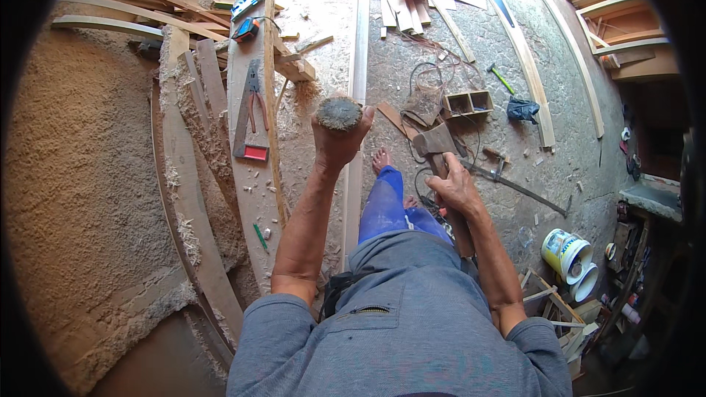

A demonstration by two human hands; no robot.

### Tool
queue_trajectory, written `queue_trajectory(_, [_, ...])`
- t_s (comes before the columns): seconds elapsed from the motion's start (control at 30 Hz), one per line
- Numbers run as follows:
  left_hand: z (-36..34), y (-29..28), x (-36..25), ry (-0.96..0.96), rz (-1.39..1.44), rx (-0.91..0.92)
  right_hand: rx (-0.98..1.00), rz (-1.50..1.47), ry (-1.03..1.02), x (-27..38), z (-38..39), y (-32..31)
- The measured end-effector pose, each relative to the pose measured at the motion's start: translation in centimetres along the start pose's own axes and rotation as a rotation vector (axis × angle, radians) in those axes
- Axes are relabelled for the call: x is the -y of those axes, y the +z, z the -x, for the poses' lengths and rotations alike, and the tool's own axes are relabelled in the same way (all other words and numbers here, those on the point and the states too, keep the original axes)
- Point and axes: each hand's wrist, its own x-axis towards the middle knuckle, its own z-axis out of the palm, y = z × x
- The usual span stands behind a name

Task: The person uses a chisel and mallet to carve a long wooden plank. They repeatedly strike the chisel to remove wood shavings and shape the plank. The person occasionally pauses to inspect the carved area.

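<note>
My left hand (340,148) is closed around a round piece (339,113) that looks like wood, seen end-on. Its grey face is rough and frayed at the rim, and its length is hidden below the fist. My right hand (454,187) grips an axe (435,141) by its wooden handle, just under the broad, dull metal head. The handle runs down beside my right thigh. Left of my left hand lies a plank bench (259,176), bearing pliers (254,95), a try square (243,132), a tape measure (246,29) and a green pencil (260,237).
A long pale bar (356,66) runs along the floor between bench and legs. Beyond my right hand are a hollow block (468,104), a green-handled hammer (501,79), a black bag (523,109) and cables. White buckets (565,254) stand right. A sawdust heap (81,176) fills the left.
</note>
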Motion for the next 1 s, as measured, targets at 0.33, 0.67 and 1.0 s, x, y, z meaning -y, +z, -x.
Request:
queue_trajectory(0.33, [3.5, 1.8, 3.5, 0.338, -0.388, 0.031, -0.011, 0.360, -0.268, 0.9, -0.5, 0.1])
queue_trajectory(0.67, [3.0, 0.1, 4.3, 0.236, -0.518, 0.061, -0.524, -0.444, -1.245, 20.3, 10.7, -3.0])
queue_trajectory(1.0, [0.1, -0.2, 3.5, 0.038, -0.128, 0.204, -0.101, 0.393, -0.685, 8.5, 4.9, 1.3])
